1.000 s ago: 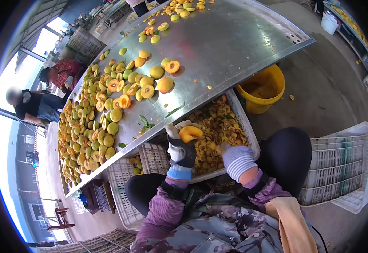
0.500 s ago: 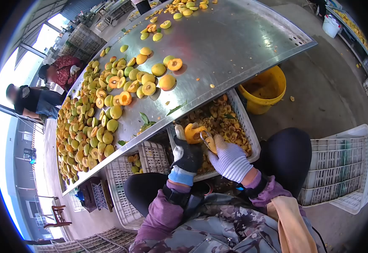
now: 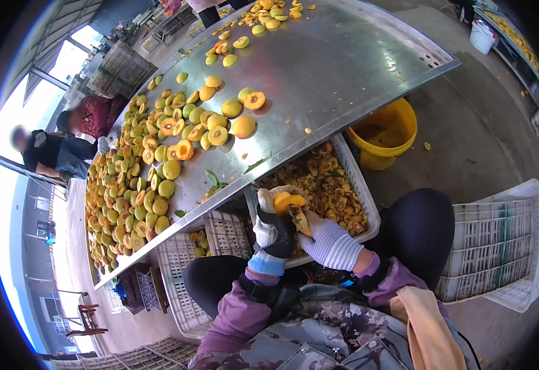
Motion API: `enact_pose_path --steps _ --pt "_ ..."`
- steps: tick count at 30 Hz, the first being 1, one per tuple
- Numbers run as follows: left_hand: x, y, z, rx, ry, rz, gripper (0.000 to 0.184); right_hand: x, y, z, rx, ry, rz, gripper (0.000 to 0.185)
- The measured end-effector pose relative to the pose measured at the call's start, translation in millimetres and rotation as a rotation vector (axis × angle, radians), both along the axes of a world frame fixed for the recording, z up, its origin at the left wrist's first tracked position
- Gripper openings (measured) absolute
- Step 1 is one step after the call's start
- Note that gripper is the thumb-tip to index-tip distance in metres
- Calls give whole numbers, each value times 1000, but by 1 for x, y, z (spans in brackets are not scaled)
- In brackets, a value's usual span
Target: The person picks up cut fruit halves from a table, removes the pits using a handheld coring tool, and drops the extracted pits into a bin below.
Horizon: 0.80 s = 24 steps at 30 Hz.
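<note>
My left hand (image 3: 270, 225), in a white and black glove, is closed around a yellow-orange peach half (image 3: 286, 201). Gloved in striped white, my right hand (image 3: 331, 242) grips a small pitting tool (image 3: 301, 222) with a yellowish handle. The tool's tip is against or just beside the fruit; its exact contact is hidden. Both hands are above a white plastic crate (image 3: 374, 213) holding brown-yellow fruit scraps (image 3: 337, 197). Many halved peaches (image 3: 133, 203) lie on the metal table (image 3: 319, 74) in front of me.
A yellow bucket (image 3: 383, 132) stands beyond the crate. Another white crate (image 3: 180, 290) with some fruit sits at left under the table edge, and stacked crates (image 3: 497, 246) are at right. Two people (image 3: 53, 148) are at the table's far left.
The right hand and tool have shifted slightly left and down, and the left hand has turned around the peach half. At far left, a person's gloved hand now reaches toward the fruit.
</note>
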State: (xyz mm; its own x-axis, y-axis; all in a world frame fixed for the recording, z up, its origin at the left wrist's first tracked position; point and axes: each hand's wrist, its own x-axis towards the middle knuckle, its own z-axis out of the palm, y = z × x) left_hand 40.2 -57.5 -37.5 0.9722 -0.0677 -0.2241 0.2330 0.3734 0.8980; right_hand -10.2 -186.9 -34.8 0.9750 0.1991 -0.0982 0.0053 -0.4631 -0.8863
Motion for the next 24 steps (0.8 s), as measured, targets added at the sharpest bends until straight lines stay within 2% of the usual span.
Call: enact_pose_path --steps 3,5,6,7,9,11,14,15,16,18,19,21,22,24 --pt "-3 0 1 -54 25 -17 65 -1 -1 -8 55 15 94 34" --pt "-8 -3 6 12 48 -30 63 -3 4 -25 101 -167 143 31" --pt "-8 -4 8 11 47 -32 63 -2 3 -21 100 -168 141 31" --pt "-8 -4 10 -17 79 -35 63 0 0 -17 286 42 214 30" --pt "-10 -2 15 -44 112 -36 63 0 -7 -2 472 258 287 30" --pt "-7 3 22 -282 269 -130 65 0 -16 29 440 623 394 27" --pt "4 16 20 -292 156 -7 65 -6 -23 21 520 601 413 26" --pt "9 29 18 -280 47 -24 59 -1 -26 15 374 772 386 27" --pt "8 41 29 -272 32 -1 59 1 -24 1 370 764 415 27" --pt "3 68 57 504 -396 107 68 0 -14 -27 436 600 -85 31" --pt "0 93 59 539 -466 177 65 -2 -12 -29 435 589 -48 31" --pt "-15 137 77 662 -573 302 58 -3 -5 -33 -174 295 -4 33" --pt "-30 160 88 745 -610 349 54 -4 -2 -30 -170 278 26 33" --pt "-67 230 87 998 -561 409 41 -8 -1 -22 -402 147 73 36"
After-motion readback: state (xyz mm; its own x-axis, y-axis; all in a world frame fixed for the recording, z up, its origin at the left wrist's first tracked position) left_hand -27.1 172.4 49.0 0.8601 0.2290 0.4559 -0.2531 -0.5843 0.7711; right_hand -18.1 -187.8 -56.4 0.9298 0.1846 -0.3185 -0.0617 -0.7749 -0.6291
